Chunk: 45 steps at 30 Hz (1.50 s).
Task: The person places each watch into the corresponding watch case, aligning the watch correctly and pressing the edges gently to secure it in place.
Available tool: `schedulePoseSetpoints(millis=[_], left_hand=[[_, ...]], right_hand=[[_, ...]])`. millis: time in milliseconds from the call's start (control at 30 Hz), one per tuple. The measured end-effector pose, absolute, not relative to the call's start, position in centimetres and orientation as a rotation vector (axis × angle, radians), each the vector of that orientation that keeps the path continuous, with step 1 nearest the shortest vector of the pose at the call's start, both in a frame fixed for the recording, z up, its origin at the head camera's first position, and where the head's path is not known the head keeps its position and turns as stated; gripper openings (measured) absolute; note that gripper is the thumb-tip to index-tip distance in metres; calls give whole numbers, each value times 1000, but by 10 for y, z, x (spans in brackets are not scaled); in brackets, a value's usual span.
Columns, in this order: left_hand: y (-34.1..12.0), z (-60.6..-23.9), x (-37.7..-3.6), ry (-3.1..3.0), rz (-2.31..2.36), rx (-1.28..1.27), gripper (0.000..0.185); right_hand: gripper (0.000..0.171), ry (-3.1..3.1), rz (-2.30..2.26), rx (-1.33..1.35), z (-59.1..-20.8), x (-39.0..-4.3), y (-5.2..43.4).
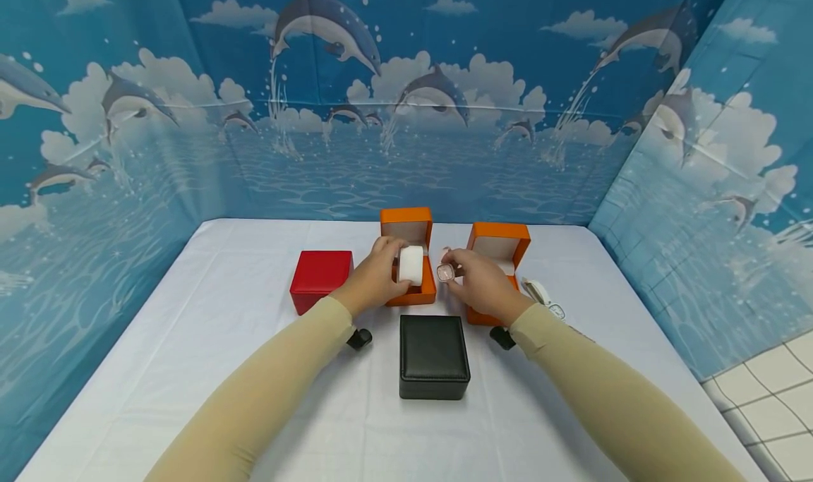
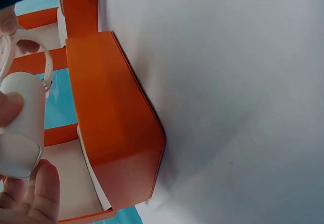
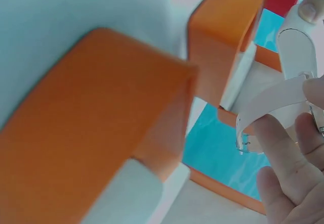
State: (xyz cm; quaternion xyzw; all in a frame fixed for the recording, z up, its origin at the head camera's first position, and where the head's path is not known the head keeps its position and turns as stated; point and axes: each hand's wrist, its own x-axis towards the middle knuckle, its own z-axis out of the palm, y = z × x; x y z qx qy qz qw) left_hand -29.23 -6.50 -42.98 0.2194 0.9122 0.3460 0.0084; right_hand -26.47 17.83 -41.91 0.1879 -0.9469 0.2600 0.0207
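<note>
Over the left orange box (image 1: 406,215), whose lid stands up, my left hand (image 1: 375,277) grips a white watch cushion (image 1: 411,266) between thumb and fingers. The cushion is a smooth rounded roll (image 2: 25,118). My right hand (image 1: 485,284) holds a wristwatch (image 1: 446,273) with a squarish rose-coloured face beside it. Its white strap (image 3: 276,100) is buckled into a loop, with a finger of the right hand (image 3: 293,168) inside it. In the right wrist view the strap overlaps the cushion's end. Behind the right hand stands a second open orange box (image 1: 498,229).
A red box (image 1: 324,270) with its lid down sits left of the left hand. Nearer the body is a closed black box (image 1: 434,355), between the forearms. Another white-strapped watch (image 1: 543,298) lies right of the right orange box. A dolphin-print curtain (image 1: 406,150) backs the white-covered table (image 1: 222,327).
</note>
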Motion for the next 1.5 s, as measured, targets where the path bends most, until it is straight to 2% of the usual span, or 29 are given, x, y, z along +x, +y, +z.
schedulePoseSetpoints(millis=[700, 1500], left_hand=[[-72, -424, -284, 2821, 1066, 902, 79], [-72, -425, -279, 2814, 1063, 945, 80]], right_hand=[[38, -2813, 973, 663, -404, -257, 172], [37, -2732, 1057, 742, -406, -257, 168]])
